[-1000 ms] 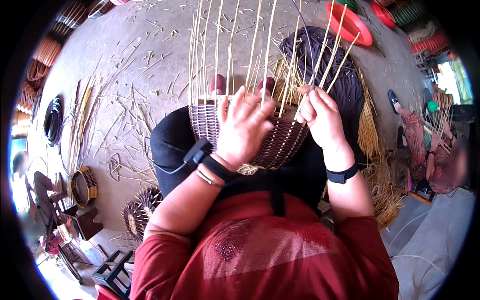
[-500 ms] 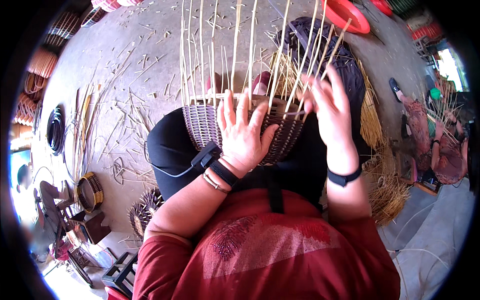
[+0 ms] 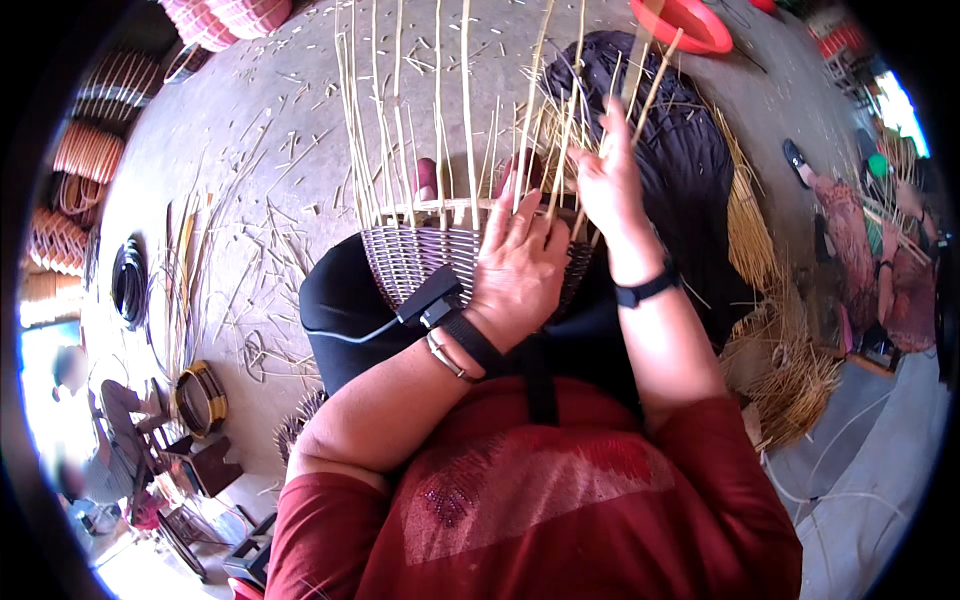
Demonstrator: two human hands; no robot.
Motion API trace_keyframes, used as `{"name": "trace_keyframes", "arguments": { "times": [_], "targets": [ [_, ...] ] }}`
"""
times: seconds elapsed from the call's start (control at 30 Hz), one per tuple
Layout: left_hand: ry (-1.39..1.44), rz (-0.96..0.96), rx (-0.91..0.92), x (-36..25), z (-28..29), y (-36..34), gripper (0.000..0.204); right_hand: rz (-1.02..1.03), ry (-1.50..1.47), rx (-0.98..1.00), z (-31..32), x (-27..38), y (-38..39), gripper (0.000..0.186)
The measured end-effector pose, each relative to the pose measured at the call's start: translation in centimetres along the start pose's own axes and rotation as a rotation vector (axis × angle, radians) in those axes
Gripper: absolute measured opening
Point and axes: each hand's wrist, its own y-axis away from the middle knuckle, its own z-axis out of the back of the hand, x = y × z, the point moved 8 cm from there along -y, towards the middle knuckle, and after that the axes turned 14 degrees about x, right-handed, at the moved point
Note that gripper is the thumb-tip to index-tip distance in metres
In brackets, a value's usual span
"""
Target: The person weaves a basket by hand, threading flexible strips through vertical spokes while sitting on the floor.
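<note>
A half-woven basket (image 3: pixel 420 255), dark purplish with a paler band, rests tilted on my lap. Long pale upright stakes (image 3: pixel 440 130) rise from its wall, and a light hoop (image 3: pixel 430 207) runs along the top. My left hand (image 3: pixel 520 265) presses on the near wall at the right, its fingers bent at the rim among the stakes, steadying the basket. Beyond the rim on the right, my right hand (image 3: pixel 612 190) is raised beside the right-hand stakes, forefinger stretched up and thumb apart. Its other fingers are partly hidden; I see no strand clearly in it.
Dark cloth (image 3: pixel 690 150) covers a straw bundle (image 3: pixel 750 230) at the right. A red basin (image 3: pixel 690 25) stands at the far right. Cut bits of cane litter the floor; a black coil (image 3: pixel 130 283) and a round woven frame (image 3: pixel 202 398) lie left. Another person (image 3: pixel 880 230) sits at right.
My left hand has slid right along the basket wall, its fingers drawing closer together. My right hand has moved left and slightly up. My view has shifted a little.
</note>
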Motion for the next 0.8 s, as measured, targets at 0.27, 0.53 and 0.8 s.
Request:
{"name": "trace_keyframes", "arguments": {
  "times": [0.27,0.53,0.8],
  "targets": [
    [0.019,-0.036,0.044,0.3,0.9,-2.5,0.034,-0.500,-1.082,-0.173,6.4,-0.2,10.8,0.038],
    [0.905,-0.100,0.008,14.7,7.2,7.7,0.023,0.012,-0.913,0.527,-3.3,23.0,3.0,0.045],
    [0.386,0.206,-0.304,12.7,8.2,10.3,0.059,-0.268,-1.093,0.244,-2.6,10.7,3.5,0.038]
  ]
}}
